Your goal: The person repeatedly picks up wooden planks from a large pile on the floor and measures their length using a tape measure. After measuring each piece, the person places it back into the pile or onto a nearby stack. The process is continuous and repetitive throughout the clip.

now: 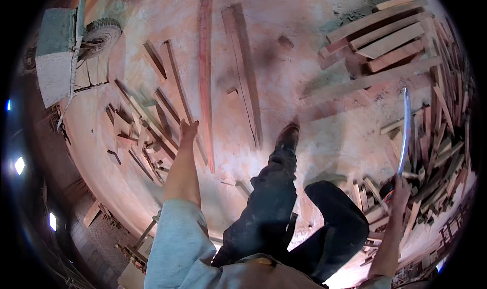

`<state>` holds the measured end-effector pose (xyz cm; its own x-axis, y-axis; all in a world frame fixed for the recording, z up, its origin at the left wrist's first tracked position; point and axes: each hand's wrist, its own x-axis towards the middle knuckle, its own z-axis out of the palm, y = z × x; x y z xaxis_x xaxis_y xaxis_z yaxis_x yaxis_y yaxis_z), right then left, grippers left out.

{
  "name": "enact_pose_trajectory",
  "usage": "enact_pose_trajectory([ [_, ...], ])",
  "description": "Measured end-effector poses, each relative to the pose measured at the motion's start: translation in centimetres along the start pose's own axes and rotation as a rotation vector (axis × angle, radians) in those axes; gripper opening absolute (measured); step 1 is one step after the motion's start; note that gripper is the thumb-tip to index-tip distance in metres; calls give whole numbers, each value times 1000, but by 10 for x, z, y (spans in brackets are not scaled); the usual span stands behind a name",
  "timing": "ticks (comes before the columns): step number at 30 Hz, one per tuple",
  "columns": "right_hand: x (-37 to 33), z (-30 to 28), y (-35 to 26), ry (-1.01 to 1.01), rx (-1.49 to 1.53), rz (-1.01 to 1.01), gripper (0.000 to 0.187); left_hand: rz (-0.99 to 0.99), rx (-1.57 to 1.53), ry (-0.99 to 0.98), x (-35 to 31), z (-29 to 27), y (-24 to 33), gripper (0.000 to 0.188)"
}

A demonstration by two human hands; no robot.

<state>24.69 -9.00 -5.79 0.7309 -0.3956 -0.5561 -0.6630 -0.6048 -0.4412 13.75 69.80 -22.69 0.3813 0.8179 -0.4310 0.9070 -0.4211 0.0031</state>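
My left hand (188, 131) reaches down over the floor, its fingers apart, beside a long narrow wooden plank (175, 76). Whether it touches the plank I cannot tell. In my right hand (401, 190) is a tape measure with a black and orange case (388, 190). Its long shiny blade (405, 132) sticks out away from me in a slight curve. Between my hands and farther off lie a reddish beam (205, 76) and a wide cracked board (241, 71).
Scattered offcuts (144, 121) lie left of my left arm. Stacked planks (390, 40) sit at the far right, with a heap of wood scraps (441, 157) nearer. A wheeled metal cart (57, 56) stands far left. My shoe (288, 137) is on the floor near the cracked board.
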Motion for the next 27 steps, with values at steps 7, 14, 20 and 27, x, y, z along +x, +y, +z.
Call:
enact_pose_trajectory([
  [7, 139, 83, -122, -148, 68, -407, 24, -77, -201, -137, 79, 38, -24, 83],
  [14, 221, 78, -113, -103, 175, -357, 23, -186, 5, 92, 194, 119, -140, 96],
  [20, 207, 30, -102, 2, 136, -218, 25, -326, 249, 19, 172, 120, -60, 91],
  [27, 212, 48, -98, 28, 106, -228, 25, -286, -50, -38, 225, 99, -110, 73],
])
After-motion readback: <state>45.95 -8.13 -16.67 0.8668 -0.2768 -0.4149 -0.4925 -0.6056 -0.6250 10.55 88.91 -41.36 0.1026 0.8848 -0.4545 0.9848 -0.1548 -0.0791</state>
